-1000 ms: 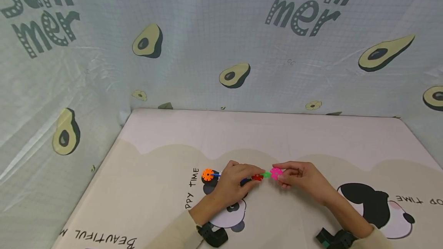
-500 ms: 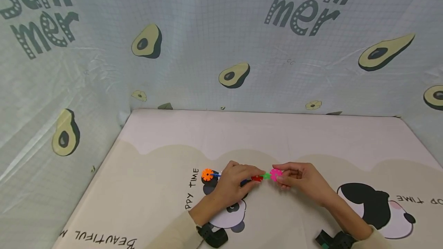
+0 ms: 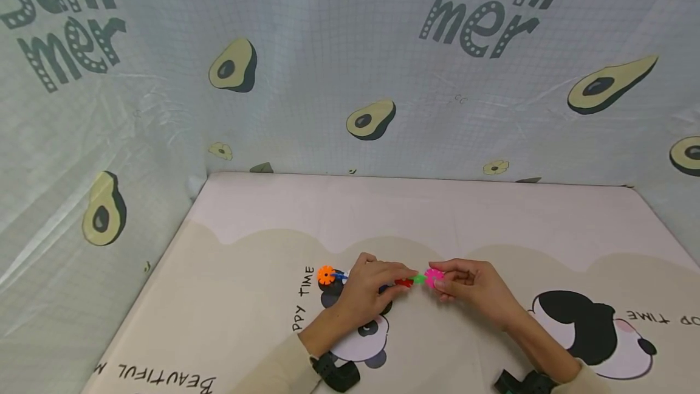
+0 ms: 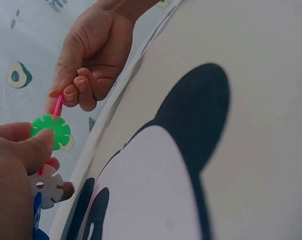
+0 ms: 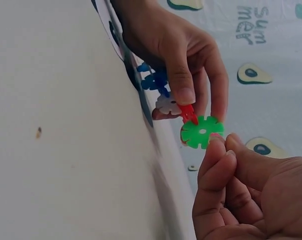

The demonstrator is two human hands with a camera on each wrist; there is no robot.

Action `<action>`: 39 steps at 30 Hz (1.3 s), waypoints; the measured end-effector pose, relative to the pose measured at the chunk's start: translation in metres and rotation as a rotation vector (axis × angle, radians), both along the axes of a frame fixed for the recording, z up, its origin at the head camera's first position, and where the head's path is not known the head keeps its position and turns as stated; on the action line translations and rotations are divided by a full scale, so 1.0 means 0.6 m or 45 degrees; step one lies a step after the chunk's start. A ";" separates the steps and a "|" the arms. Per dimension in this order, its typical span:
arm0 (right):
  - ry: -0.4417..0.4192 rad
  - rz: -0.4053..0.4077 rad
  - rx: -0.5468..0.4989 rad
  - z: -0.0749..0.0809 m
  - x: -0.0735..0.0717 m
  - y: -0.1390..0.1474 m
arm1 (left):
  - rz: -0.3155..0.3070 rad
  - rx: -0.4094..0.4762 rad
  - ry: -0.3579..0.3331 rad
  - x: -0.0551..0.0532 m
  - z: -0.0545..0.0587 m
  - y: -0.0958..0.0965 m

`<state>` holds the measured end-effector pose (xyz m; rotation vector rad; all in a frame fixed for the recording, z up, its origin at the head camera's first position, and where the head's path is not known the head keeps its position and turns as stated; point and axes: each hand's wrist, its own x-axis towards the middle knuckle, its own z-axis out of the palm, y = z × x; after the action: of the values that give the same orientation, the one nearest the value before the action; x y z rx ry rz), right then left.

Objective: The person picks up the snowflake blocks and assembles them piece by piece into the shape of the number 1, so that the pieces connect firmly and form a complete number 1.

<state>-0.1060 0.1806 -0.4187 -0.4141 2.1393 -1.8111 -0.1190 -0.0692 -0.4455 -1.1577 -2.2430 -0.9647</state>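
Observation:
My left hand (image 3: 369, 290) grips a chain of notched plastic snowflake discs. An orange disc (image 3: 326, 275) forms its far left end, followed by blue discs (image 5: 155, 80), a white disc (image 4: 49, 189) and a red disc (image 5: 187, 112). At the chain's right end is a green disc (image 5: 203, 131), with my left thumb against it in the left wrist view. Between thumb and fingers, my right hand (image 3: 481, 287) pinches a pink disc (image 3: 434, 276), seen edge-on against the green one in the left wrist view. Fingers hide how deeply they are slotted together.
Below the hands lies a table (image 3: 262, 205) with a pale cover printed with a panda (image 3: 361, 345), a black-and-white animal (image 3: 596, 327) and lettering. A curtain (image 3: 306, 29) with avocado prints hangs behind and at the left. Both wrists wear black camera mounts (image 3: 339, 373).
My right hand and the pink disc have shifted slightly left, and the chain's visible ends have moved slightly left too. My left hand keeps nearly the same place.

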 end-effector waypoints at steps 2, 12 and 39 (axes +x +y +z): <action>0.014 0.002 -0.023 -0.003 0.000 -0.001 | -0.001 0.000 -0.021 0.000 0.000 0.001; -0.085 0.000 -0.067 -0.015 0.001 -0.004 | -0.029 0.022 -0.018 -0.002 -0.001 -0.002; -0.054 0.060 -0.128 -0.019 0.008 -0.007 | -0.081 0.054 0.021 -0.003 0.000 -0.004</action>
<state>-0.1012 0.1764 -0.4301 -0.4415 1.9995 -1.8899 -0.1206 -0.0716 -0.4454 -1.2209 -2.1736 -1.0190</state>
